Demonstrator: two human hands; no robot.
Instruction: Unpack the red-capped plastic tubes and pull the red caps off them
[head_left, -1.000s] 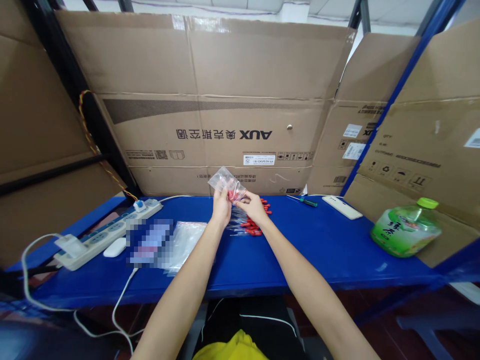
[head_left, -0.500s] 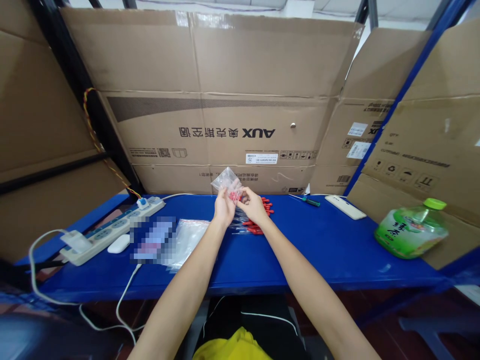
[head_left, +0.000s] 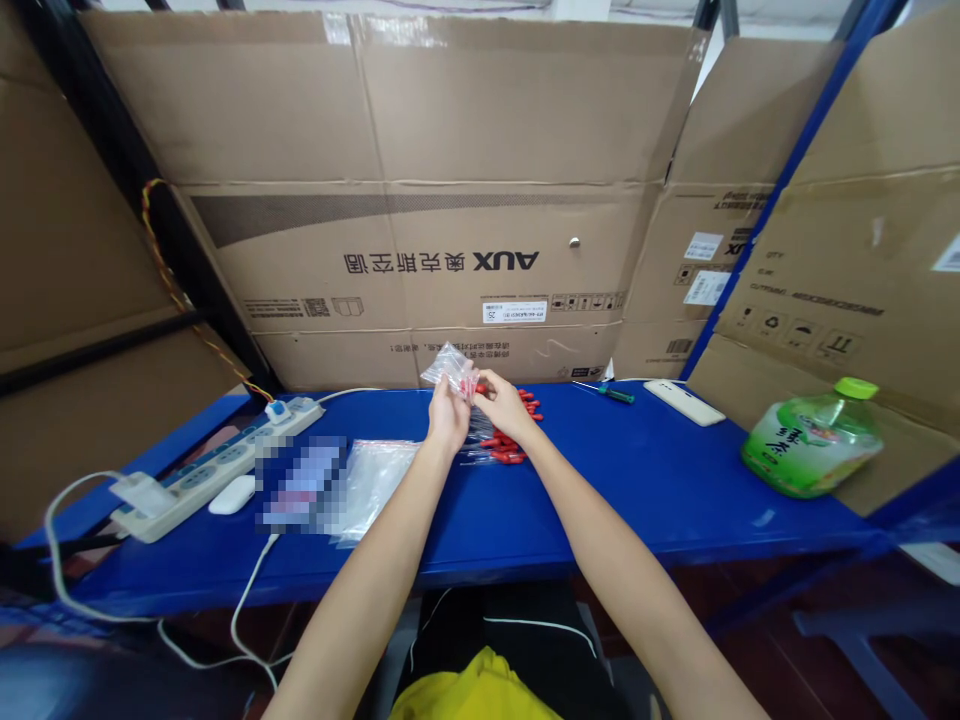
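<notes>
My left hand (head_left: 446, 418) and my right hand (head_left: 504, 405) meet over the blue shelf (head_left: 600, 490), both pinching a small clear plastic bag (head_left: 450, 366) with red pieces inside. The bag sticks up above my fingers. Just beyond and under my right hand lies a loose heap of small red parts (head_left: 510, 447) on thin clear sleeves. A stack of empty clear bags (head_left: 375, 480) lies flat on the shelf to the left of my left forearm.
A white power strip (head_left: 217, 465) with cables and a white mouse-like object (head_left: 230, 494) sit at the left. A green-handled screwdriver (head_left: 611, 393), a white flat device (head_left: 684, 402) and a green bottle (head_left: 814, 445) are at the right. Cardboard boxes (head_left: 420, 200) wall the back.
The bag has dropped lower and is bunched tighter between my fingers; my hands stay together in about the same place. The view has shifted slightly.
</notes>
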